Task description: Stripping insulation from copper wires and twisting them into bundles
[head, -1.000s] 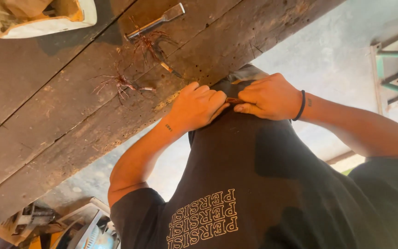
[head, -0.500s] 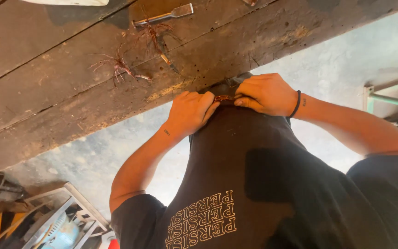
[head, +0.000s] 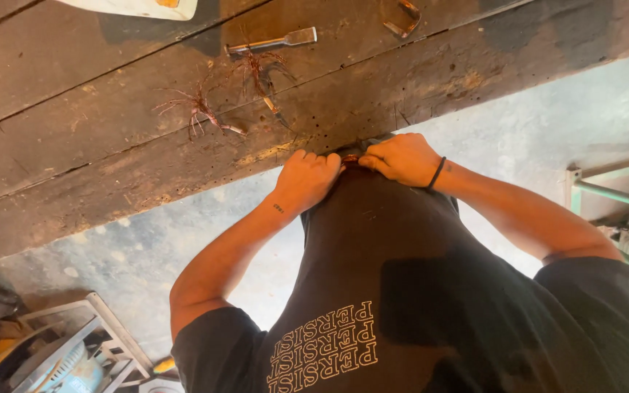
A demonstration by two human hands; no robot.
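Observation:
My left hand (head: 307,178) and my right hand (head: 400,158) are closed in fists side by side at the near edge of a worn wooden bench (head: 111,167). Their fingertips meet on a small copper-coloured piece (head: 349,157), mostly hidden between them. The front of my black shirt (head: 402,291) hangs just under the hands. A black band circles my right wrist. Two frayed bundles of copper wire (head: 199,113) (head: 260,69) lie on the bench beyond my left hand.
A flat metal chisel-like tool (head: 274,41) and a bent metal piece (head: 402,14) lie further back on the bench, beside a white container (head: 140,7). Below is a concrete floor (head: 183,233), with a metal frame and machine (head: 67,349) at lower left and a green frame (head: 613,193) at right.
The view has shifted, so the bench and its tools sit further right and higher. Both hands have stayed pressed together at the bench edge.

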